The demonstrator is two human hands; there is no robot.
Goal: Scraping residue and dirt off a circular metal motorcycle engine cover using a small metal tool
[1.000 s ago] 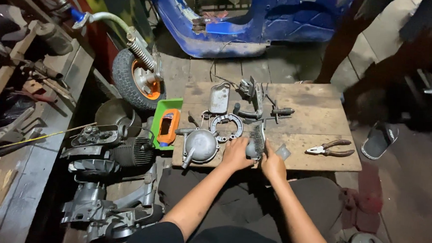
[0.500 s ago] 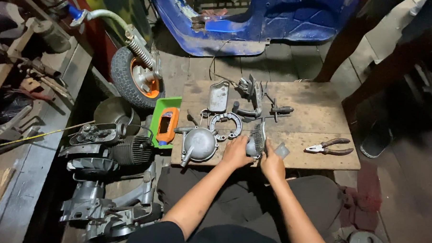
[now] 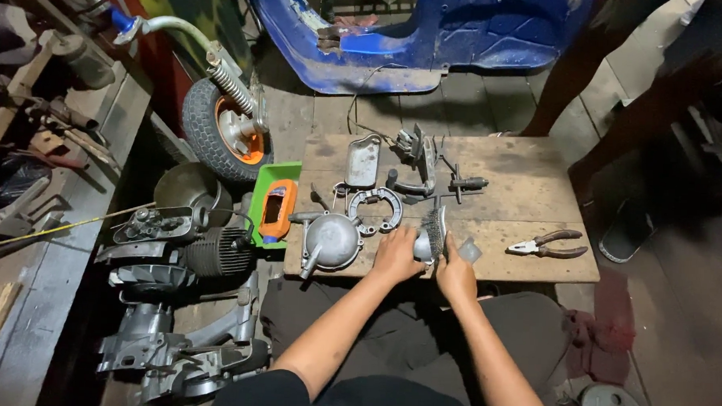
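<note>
Gripping a small grey finned metal engine part point(image 3: 429, 236) at the wooden worktop's point(image 3: 530, 173) near edge, left hand point(image 3: 397, 256) and right hand point(image 3: 457, 272) pinch it between curled fingers; turning it calls for a firm hold.

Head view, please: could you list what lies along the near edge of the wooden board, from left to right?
Green and orange plastic case → round grey metal cover → left hand → finned grey metal part held upright → right hand → red-handled pliers.
</note>
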